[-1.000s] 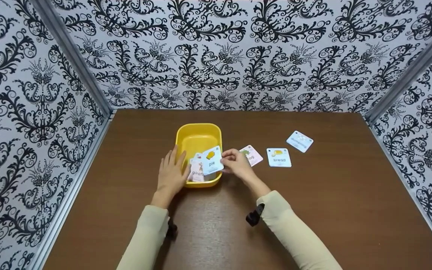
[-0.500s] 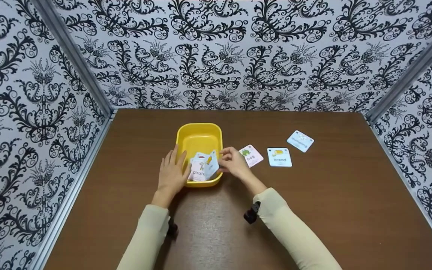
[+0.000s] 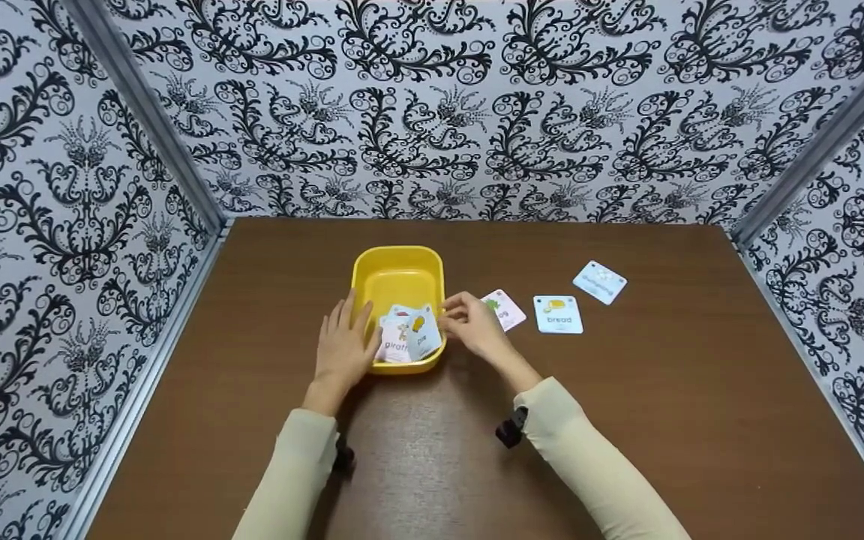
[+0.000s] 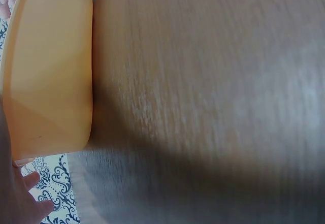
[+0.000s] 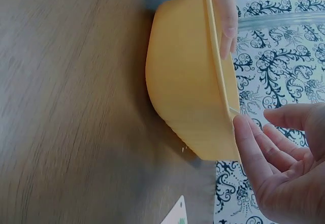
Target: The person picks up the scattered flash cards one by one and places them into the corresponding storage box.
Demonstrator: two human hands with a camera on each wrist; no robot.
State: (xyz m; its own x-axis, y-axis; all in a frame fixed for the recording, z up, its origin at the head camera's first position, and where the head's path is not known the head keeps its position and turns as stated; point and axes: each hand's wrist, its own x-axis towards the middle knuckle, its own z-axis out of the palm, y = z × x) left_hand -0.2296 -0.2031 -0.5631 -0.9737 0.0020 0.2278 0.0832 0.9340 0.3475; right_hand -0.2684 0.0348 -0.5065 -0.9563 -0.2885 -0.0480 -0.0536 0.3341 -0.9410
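A yellow plastic bin (image 3: 402, 255) stands on the table. My left hand (image 3: 343, 349) rests along its left rim, fingers straight. Inside, at the near end, lie several picture flashcards, among them a giraffe card (image 3: 394, 343) and, over its right side, a pie card (image 3: 423, 334). At the right rim is my right hand (image 3: 471, 322). In the right wrist view, the thumb stands apart from the fingers (image 5: 249, 142), whose tips are right at a card's white edge (image 5: 233, 110) showing above the rim. A pink frog card (image 3: 505, 309) lies beyond this hand, partly hidden by it.
A bread card (image 3: 558, 315) and a dumpling card (image 3: 600, 283) lie on the brown table (image 3: 664, 390) right of the bin. Patterned walls (image 3: 432, 112) enclose the back and sides. Both sleeves carry a small black wrist camera (image 3: 511, 427).
The pie card, held over the bin a second ago, has gone down into it, tilting on the way, and now lies against the other cards. My right thumb has parted from it; the left hand stays.
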